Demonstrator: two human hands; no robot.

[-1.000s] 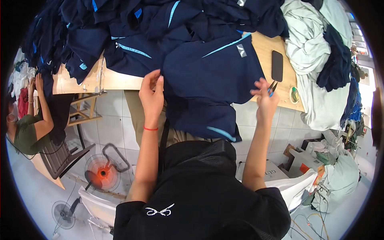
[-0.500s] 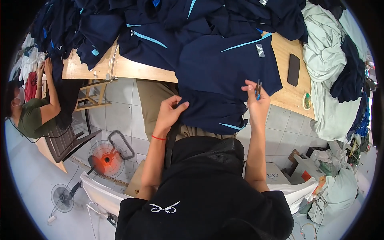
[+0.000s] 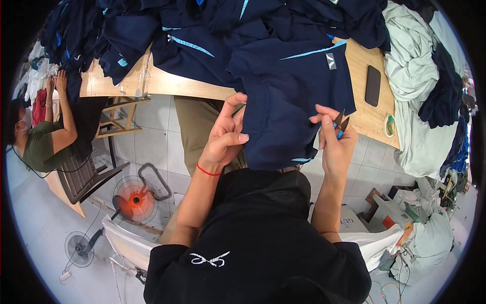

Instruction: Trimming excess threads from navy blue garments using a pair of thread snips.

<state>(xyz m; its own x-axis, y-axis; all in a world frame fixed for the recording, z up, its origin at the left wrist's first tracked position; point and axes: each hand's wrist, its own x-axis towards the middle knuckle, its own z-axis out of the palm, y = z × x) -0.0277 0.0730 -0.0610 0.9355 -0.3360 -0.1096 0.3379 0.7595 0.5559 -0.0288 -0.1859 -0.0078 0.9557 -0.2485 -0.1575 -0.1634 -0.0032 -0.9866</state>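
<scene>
A navy garment (image 3: 288, 96) with light-blue piping and a small grey patch lies over the table edge and hangs toward my lap. At its left edge is my left hand (image 3: 225, 133), thumb and fingers bent about the fabric, with the fingertips partly hidden. My right hand (image 3: 336, 144) is closed around small thread snips (image 3: 340, 126) with dark, parted blades and a blue part. The blades point up and away from me, beside the garment's right side. My right index finger reaches toward the cloth; whether it touches is unclear.
Navy garments (image 3: 202, 25) are heaped along the far side of the wooden table (image 3: 195, 83). A dark phone (image 3: 372, 85) and a small round item (image 3: 389, 125) lie at right, near pale cloth (image 3: 412, 55). Left are a co-worker (image 3: 48, 131), a chair (image 3: 88, 175) and an orange-centred fan (image 3: 135, 199).
My left hand has moved right and turned palm-up, shifting the garment's left edge inward. My right hand has moved slightly right and nearer me, and the snips' blades show wider apart.
</scene>
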